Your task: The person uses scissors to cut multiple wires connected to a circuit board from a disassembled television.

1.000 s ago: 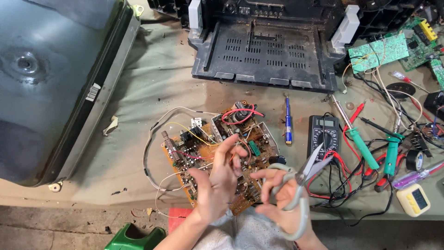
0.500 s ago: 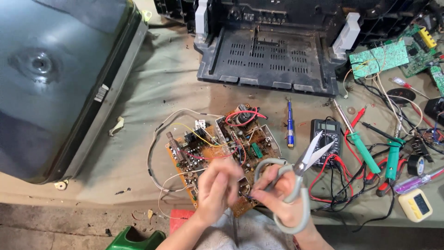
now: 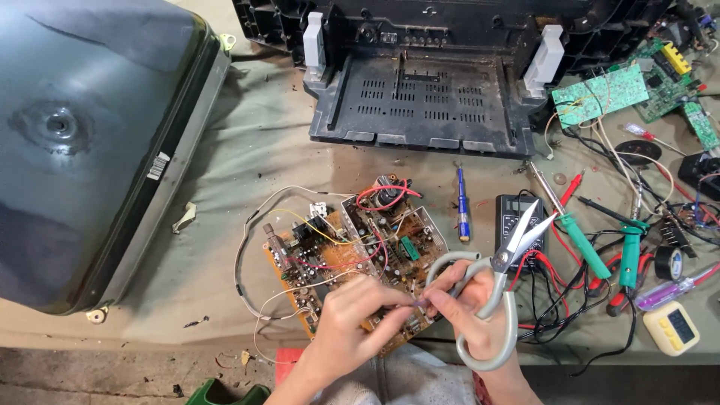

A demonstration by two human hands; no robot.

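Head view, contents listed left to right, all placed relative to the orange circuit board (image 3: 352, 262).

Picture tube (image 3: 82, 142): large, dark, lying face-down far left of the board, laid flat so it cannot roll.

Bench (image 3: 247, 157): covered in grey-green cloth, carrying everything.

Circuit board: low centre, tilted, wires trailing off its left edge, kept near the bench's front edge within easy reach.

Left hand (image 3: 349, 326): over the board's lower right corner, fingertips pinched narrow on something small; what it is cannot be made out.

Right hand (image 3: 469, 304): just right of that corner, meeting the left fingertips, closed on grey-handled scissors (image 3: 499, 281) looped over the fingers, blades parted and pointing away from the board.

Black plastic casing (image 3: 427, 97): beyond the board, open side up.

Blue screwdriver (image 3: 463, 206), multimeter (image 3: 517, 221), green soldering irons (image 3: 600, 244): right of the board, laid out ready.
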